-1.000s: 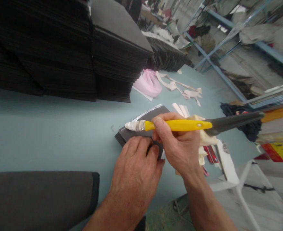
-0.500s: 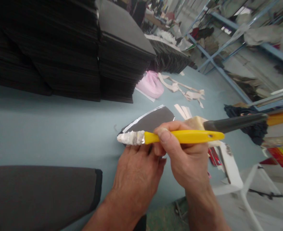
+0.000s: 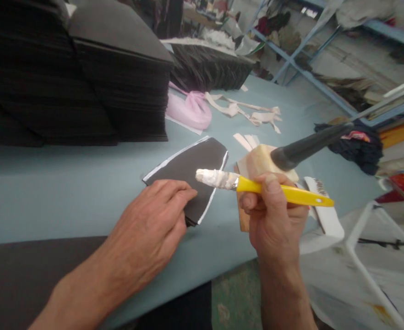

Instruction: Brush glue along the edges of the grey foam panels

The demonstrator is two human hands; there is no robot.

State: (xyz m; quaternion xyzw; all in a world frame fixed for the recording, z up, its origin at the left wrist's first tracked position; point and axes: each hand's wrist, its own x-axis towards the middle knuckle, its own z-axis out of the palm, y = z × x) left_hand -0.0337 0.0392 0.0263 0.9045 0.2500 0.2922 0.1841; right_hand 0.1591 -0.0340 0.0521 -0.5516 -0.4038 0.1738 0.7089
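My right hand is closed round the yellow handle of a small brush whose bristles are caked with white glue and point left, over the right edge of a black cut piece. That black piece lies flat on the pale blue table, topping a small pile, with white glue lines along its edges. My left hand rests on the near left part of the piece, fingers stretched forward and pressing it down.
Tall stacks of black sheets fill the back left. A pink bundle and cream strips lie behind. A wooden block with a black handle sits right of the brush. A dark sheet covers the near table edge.
The view swung left. The brush drew back to the right, off the piece. My left hand slid to the piece's near left side, and glue lines now show on the piece's edges.
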